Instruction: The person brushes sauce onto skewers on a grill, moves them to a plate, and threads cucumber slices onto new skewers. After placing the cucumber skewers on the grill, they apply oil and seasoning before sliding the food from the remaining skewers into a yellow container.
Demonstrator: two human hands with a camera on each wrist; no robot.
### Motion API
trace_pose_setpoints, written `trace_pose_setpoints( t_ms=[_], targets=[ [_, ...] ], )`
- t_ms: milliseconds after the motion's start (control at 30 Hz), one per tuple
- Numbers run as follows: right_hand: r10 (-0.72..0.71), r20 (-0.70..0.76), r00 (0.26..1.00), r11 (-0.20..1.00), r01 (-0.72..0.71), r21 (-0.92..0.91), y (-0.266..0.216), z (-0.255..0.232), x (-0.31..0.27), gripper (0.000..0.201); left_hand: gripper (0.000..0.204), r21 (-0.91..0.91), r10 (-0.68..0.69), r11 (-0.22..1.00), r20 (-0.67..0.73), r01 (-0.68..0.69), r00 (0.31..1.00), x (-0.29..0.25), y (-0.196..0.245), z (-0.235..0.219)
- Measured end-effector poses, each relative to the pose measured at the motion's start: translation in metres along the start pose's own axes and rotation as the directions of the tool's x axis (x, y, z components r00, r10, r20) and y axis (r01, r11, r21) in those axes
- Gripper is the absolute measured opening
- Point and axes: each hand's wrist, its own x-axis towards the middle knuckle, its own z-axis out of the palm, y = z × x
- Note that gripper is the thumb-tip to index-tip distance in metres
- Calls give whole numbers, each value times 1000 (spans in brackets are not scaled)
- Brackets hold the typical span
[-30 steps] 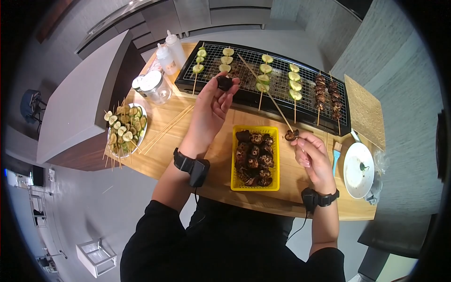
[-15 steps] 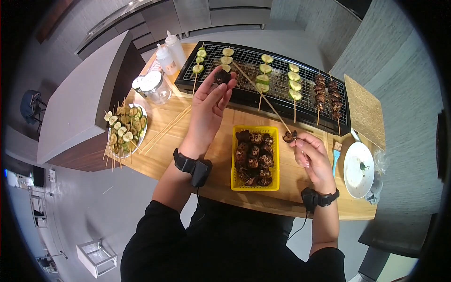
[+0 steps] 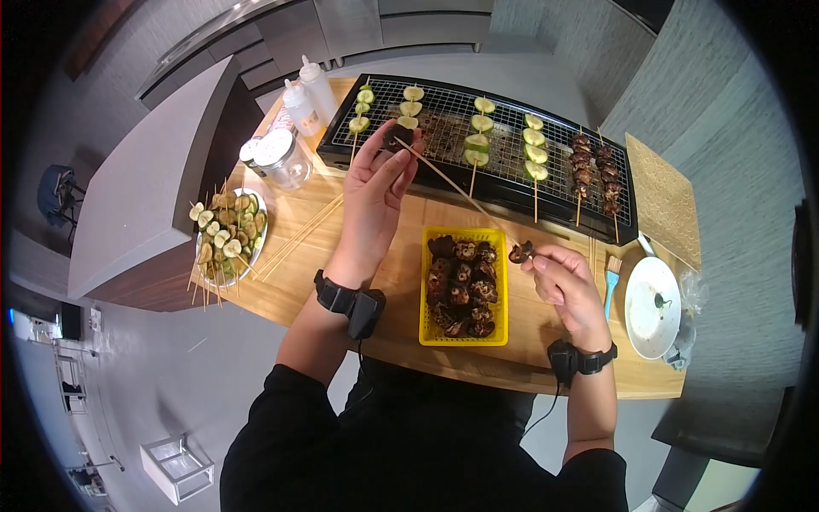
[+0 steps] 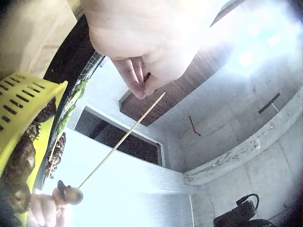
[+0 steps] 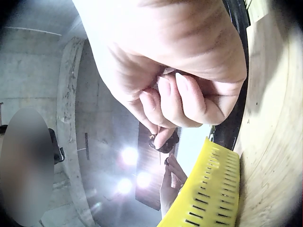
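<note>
My left hand (image 3: pixel 375 200) pinches a dark mushroom piece (image 3: pixel 397 137) between thumb and fingers, above the grill's front edge. My right hand (image 3: pixel 569 286) grips the lower end of a wooden skewer (image 3: pixel 448 181), where another dark mushroom (image 3: pixel 520 252) is threaded close to the fingertips. In the head view the skewer slants up leftward and its tip overlaps the left hand's mushroom; in the left wrist view the tip (image 4: pixel 162 96) shows near the left fingers, apart from them. A yellow basket (image 3: pixel 503 331) of dark mushrooms (image 3: pixel 459 295) stands between the hands.
A black grill (image 3: pixel 512 200) across the back holds zucchini skewers (image 3: pixel 482 124) and meat-like skewers (image 3: pixel 581 171). At left are a plate of zucchini skewers (image 3: pixel 229 230), bare skewers (image 3: pixel 300 235), a jar (image 3: pixel 286 158) and bottles (image 3: pixel 303 107). A white pan (image 3: pixel 641 320) and brush (image 3: pixel 611 286) lie right.
The left hand has moved slightly left and toward me with its mushroom. The right hand has shifted slightly left, bringing the skewer tip across to the left hand's mushroom.
</note>
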Motion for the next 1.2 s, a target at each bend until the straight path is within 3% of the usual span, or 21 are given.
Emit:
trace_pose_setpoints(
  t_ms=[633, 1200],
  targets=[
    [19, -36, 999, 999, -20, -37, -1, 1, 1, 21, 48, 20, 6, 1000, -37, -6, 999, -2, 4, 6],
    [22, -34, 999, 999, -23, -39, -1, 1, 1, 21, 47, 48, 81, 996, 10, -81, 997, -2, -1, -1]
  ],
)
